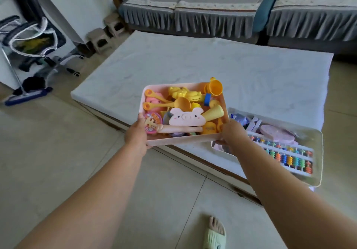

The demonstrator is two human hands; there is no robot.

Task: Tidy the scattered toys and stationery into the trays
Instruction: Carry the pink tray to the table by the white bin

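Note:
A pink tray (179, 140) full of toys is held over the near edge of the low white table (193, 63). My left hand (135, 134) grips its near left corner and my right hand (232, 134) grips its near right corner. Inside it lie yellow and orange plastic toys, an orange cup (214, 87), a pink pig-faced piece (186, 118) and a round pink disc (151, 123). A second, clear tray (314, 152) rests on the table's near right corner. It holds a colourful abacus (286, 157), a pink oval item (274, 132) and small stationery.
A grey-skirted sofa (231, 12) runs behind the table. Small stools (100, 38) stand at the far left, with a stroller (32, 41) and a flat mop (27, 96) beside the wall. My slippered foot (215, 233) stands on the tiled floor.

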